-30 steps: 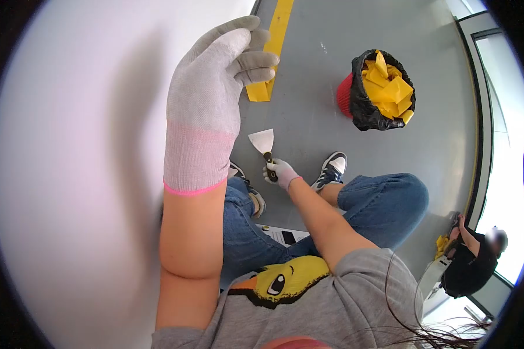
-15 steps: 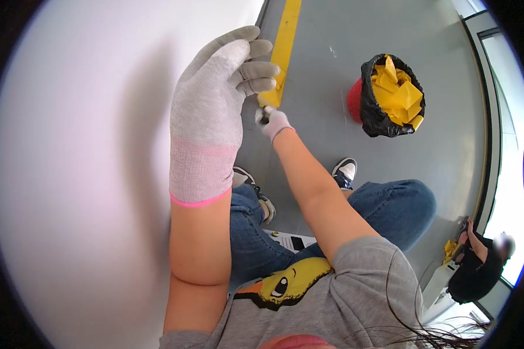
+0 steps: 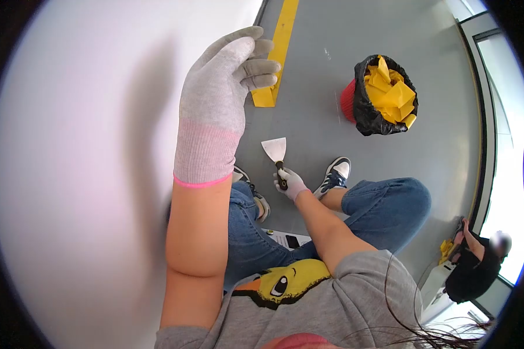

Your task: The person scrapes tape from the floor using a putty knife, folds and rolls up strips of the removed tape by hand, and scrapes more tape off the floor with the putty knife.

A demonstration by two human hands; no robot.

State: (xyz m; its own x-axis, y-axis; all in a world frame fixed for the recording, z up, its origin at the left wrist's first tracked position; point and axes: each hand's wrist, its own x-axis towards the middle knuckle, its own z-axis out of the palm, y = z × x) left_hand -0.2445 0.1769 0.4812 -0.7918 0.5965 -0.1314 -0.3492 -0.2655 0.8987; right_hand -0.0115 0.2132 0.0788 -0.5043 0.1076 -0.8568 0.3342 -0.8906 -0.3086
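My right hand, in a pale glove, grips the black handle of a putty knife low between my feet. Its wide metal blade points up the frame, just short of the loose lower end of the yellow floor tape. In a grey-white glove with a pink cuff, my left hand is raised beside the white wall. Its fingers are bent a little and apart, with nothing in them. Part of the tape is hidden behind those fingers.
To the right stands a red bin lined with a black bag, full of crumpled yellow tape. The white wall rises close on my left. At the far right, a person in black is bent beside a white unit.
My right hand has pulled the putty knife back from the tape's end toward my feet, and the blade now shows clearly. My left hand has hardly moved.
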